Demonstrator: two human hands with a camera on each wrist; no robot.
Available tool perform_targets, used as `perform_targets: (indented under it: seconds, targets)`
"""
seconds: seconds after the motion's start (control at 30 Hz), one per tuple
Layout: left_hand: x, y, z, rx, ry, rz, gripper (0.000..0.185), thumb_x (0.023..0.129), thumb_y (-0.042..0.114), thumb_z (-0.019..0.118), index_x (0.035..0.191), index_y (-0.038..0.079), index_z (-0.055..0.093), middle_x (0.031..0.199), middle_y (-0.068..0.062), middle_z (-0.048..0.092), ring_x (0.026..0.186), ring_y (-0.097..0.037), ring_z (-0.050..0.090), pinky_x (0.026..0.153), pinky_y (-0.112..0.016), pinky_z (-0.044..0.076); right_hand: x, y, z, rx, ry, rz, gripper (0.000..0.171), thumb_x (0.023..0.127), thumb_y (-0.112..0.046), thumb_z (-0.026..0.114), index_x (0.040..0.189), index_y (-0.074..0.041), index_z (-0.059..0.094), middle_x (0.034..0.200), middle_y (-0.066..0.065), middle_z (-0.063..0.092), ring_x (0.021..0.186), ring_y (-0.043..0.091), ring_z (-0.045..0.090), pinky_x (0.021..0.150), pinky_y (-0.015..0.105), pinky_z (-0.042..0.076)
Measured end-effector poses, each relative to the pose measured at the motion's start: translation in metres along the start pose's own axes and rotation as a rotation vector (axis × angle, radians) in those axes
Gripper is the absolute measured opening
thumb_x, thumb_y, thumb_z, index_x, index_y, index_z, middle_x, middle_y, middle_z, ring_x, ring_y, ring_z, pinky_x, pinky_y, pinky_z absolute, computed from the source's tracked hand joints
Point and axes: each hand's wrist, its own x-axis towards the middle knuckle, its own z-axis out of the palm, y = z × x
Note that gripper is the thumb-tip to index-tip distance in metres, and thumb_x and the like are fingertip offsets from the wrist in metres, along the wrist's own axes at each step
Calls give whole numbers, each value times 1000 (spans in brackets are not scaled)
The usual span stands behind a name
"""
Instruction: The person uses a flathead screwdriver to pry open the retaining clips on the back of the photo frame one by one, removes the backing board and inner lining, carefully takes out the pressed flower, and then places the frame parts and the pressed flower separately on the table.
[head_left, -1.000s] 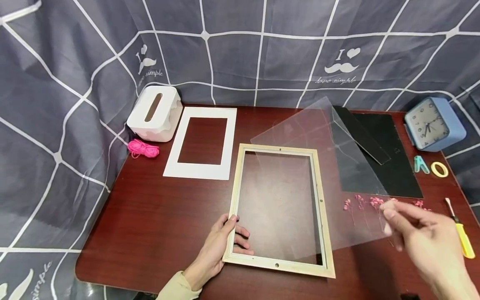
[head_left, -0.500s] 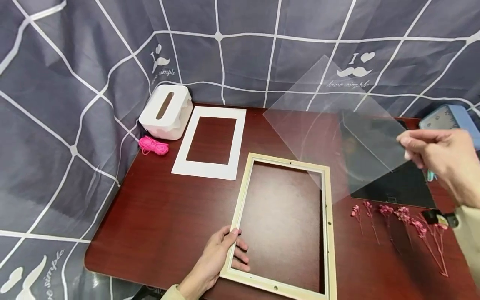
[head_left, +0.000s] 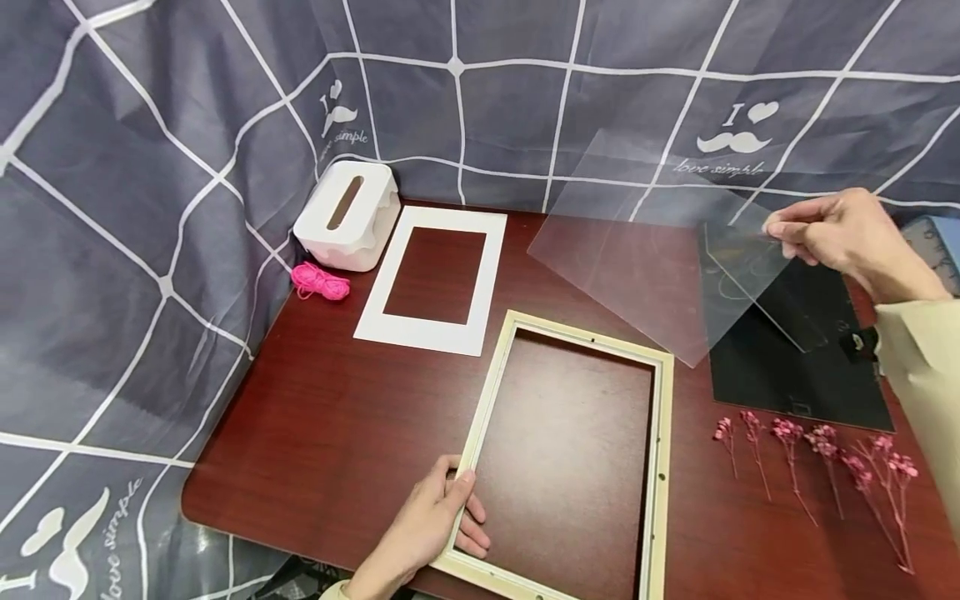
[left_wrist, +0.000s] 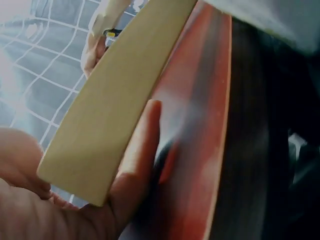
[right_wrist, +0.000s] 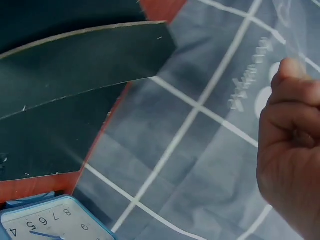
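Observation:
My left hand (head_left: 431, 517) grips the lower left side of a pale wooden picture frame (head_left: 663, 467), thumb on top and fingers under the edge. In the left wrist view the frame's side bar (left_wrist: 115, 105) lies between thumb and fingers, raised off the table. Up at the right, my right hand (head_left: 840, 237) pinches the corner of a clear plastic sheet (head_left: 622, 242). That sheet hangs tilted beyond the frame, its lowest corner near the frame's upper right corner. The right wrist view shows the right hand (right_wrist: 292, 140) with fingers curled at the sheet's edge.
A black backing board (head_left: 795, 375) with a stand flap lies at right, behind several pink dried flower sprigs (head_left: 825, 442). A white mat (head_left: 367, 308), pink string (head_left: 321, 282) and white tissue box (head_left: 345, 217) sit at left. A blue clock (right_wrist: 55, 220) stands at far right.
My right hand has lifted the clear sheet up and away from over the frame, uncovering the flowers and the backing board. My left hand still holds the frame, which now sits lower in view.

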Motion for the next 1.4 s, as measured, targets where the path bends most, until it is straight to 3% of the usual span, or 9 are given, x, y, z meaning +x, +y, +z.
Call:
perform_targets:
  seconds: [0.1, 0.3, 0.43, 0.53, 0.63, 0.7, 0.83, 1.0, 1.4]
  targets:
    - [-1, 2, -1, 50, -3, 16, 47, 119, 28, 46, 153, -2, 35, 89, -12, 69, 67, -26, 80, 62, -41, 71, 18, 4, 5, -38, -54, -30, 14, 107, -32, 70, 102, -28, 82, 65, -10, 66, 60, 10, 54, 55, 26, 43]
    - [-2, 5, -1, 137, 43, 35, 44, 118, 30, 49, 144, -4, 42, 85, -12, 69, 63, -29, 80, 56, -38, 70, 42, 4, 22, -188, -74, -120, 36, 106, -24, 71, 119, 9, 75, 59, -10, 66, 52, 6, 53, 47, 26, 40]
    - [0, 6, -3, 227, 131, 59, 37, 115, 30, 58, 129, -4, 54, 84, -10, 68, 59, -25, 78, 52, -35, 67, 52, -1, 37, -301, -34, -227, 30, 103, -17, 74, 115, 11, 77, 58, -6, 70, 51, -3, 51, 48, 18, 39]
    - [2, 6, -5, 442, 246, 130, 28, 108, 33, 68, 111, 6, 67, 78, 3, 66, 59, -3, 69, 54, -22, 61, 59, 0, 50, -401, 38, -328, 23, 99, -14, 79, 105, 7, 81, 69, 9, 79, 55, -7, 50, 53, 16, 39]
    - [4, 5, -7, 693, 375, 232, 20, 100, 35, 77, 95, 17, 73, 73, 14, 59, 60, 7, 52, 54, -16, 45, 65, 0, 65, -460, 109, -377, 18, 95, -14, 80, 99, 3, 83, 86, 21, 82, 63, 14, 67, 64, 33, 53]
    - [4, 5, -7, 790, 432, 289, 18, 96, 35, 81, 88, 20, 73, 71, 15, 54, 63, 6, 45, 55, -16, 38, 69, -1, 74, -464, 127, -355, 19, 95, -15, 79, 101, 3, 83, 94, 25, 81, 77, 37, 75, 73, 53, 59]
    - [3, 13, -5, 808, 420, 260, 19, 91, 30, 84, 80, 21, 71, 67, 14, 53, 64, 4, 45, 56, -16, 38, 74, -2, 88, -446, 118, -282, 25, 99, -18, 75, 112, 2, 81, 106, 28, 79, 105, 62, 69, 86, 75, 54]
    - [3, 17, -3, 807, 391, 193, 20, 89, 28, 86, 79, 20, 71, 64, 14, 53, 62, 3, 45, 56, -16, 39, 85, -3, 99, -500, 127, -264, 30, 101, -21, 72, 122, -2, 79, 118, 31, 76, 109, 66, 67, 83, 78, 55]
    - [10, 6, -3, 816, 401, 309, 23, 89, 28, 83, 77, 22, 64, 64, 20, 50, 57, 6, 43, 50, -16, 37, 109, 3, 113, -563, 90, -281, 36, 90, -5, 60, 122, -1, 77, 121, 37, 73, 104, 66, 69, 77, 78, 56]
